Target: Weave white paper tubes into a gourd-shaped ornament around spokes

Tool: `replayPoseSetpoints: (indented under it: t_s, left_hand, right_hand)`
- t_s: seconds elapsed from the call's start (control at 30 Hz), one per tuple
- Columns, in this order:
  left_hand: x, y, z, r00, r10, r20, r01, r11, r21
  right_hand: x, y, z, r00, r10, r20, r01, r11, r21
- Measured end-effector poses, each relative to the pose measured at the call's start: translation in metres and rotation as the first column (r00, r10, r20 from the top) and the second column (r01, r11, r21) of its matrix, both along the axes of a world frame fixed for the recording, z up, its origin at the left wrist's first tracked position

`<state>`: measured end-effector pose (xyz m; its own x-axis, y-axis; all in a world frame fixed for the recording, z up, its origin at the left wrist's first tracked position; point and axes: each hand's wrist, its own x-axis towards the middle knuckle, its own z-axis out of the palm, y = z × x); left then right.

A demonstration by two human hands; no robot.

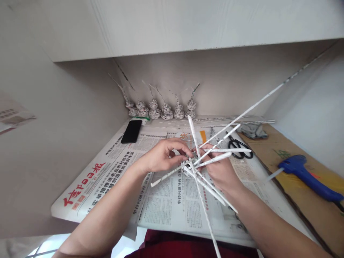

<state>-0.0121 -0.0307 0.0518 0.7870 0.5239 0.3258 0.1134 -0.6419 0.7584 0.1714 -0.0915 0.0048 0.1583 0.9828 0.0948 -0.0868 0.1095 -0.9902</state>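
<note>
Between my hands is a small woven paper piece, with several rolled paper sticks poking out of it in different directions. One long paper stick slants from it up to the far right. My left hand pinches at the near end of the sticks, thumb and forefinger together on the weave. On the other side my right hand grips the piece, its fingers partly hidden behind the sticks. The underside of the weave is hard to see.
Newspaper covers the table. Several woven gourd shapes line the back, near a black phone. At right are black scissors, a grey cloth and a blue glue gun on cardboard.
</note>
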Motion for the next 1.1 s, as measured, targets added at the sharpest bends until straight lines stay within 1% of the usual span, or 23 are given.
replayPoseSetpoints:
  t_s: [0.13,0.27,0.37,0.47,0.63,0.77,0.87,0.93,1.1]
  left_hand:
    - [-0.002,-0.004,0.004,0.998,0.036,-0.051,-0.034,0.999,0.036]
    - [-0.001,-0.006,0.005,0.996,0.035,-0.086,-0.034,0.999,0.016]
    - [0.001,-0.008,0.004,0.996,0.027,-0.082,-0.029,0.999,-0.023]
    - [0.003,-0.009,0.002,0.996,0.024,-0.085,-0.027,0.999,-0.033]
    - [0.007,-0.009,-0.003,0.999,0.035,-0.035,-0.035,0.999,0.001]
    - [0.008,-0.008,-0.004,0.999,0.033,-0.014,-0.032,0.999,0.039]
    - [0.009,-0.007,-0.003,0.999,0.021,-0.034,-0.020,0.999,0.041]
    - [0.009,-0.007,-0.004,0.999,0.041,-0.032,-0.040,0.999,0.033]
    - [0.012,-0.009,-0.008,0.987,0.161,0.020,-0.160,0.987,-0.016]
  right_hand:
    - [-0.002,-0.003,0.005,0.999,0.030,0.035,-0.030,1.000,0.005]
    - [-0.005,-0.005,0.009,0.999,0.033,0.012,-0.033,0.999,-0.013]
    - [-0.006,-0.006,0.009,0.999,0.037,-0.007,-0.037,0.999,-0.024]
    - [-0.006,-0.006,0.008,0.998,0.049,-0.024,-0.050,0.999,-0.022]
    - [-0.005,-0.007,0.009,0.995,0.089,-0.052,-0.091,0.995,-0.029]
    - [-0.005,-0.005,0.008,0.998,0.064,-0.023,-0.064,0.998,-0.006]
    - [-0.006,-0.003,0.006,0.998,0.054,-0.045,-0.054,0.998,-0.014]
    - [-0.006,-0.002,0.005,0.998,0.050,-0.037,-0.051,0.999,-0.012]
    - [-0.005,-0.002,0.005,1.000,0.011,-0.012,-0.011,1.000,-0.013]
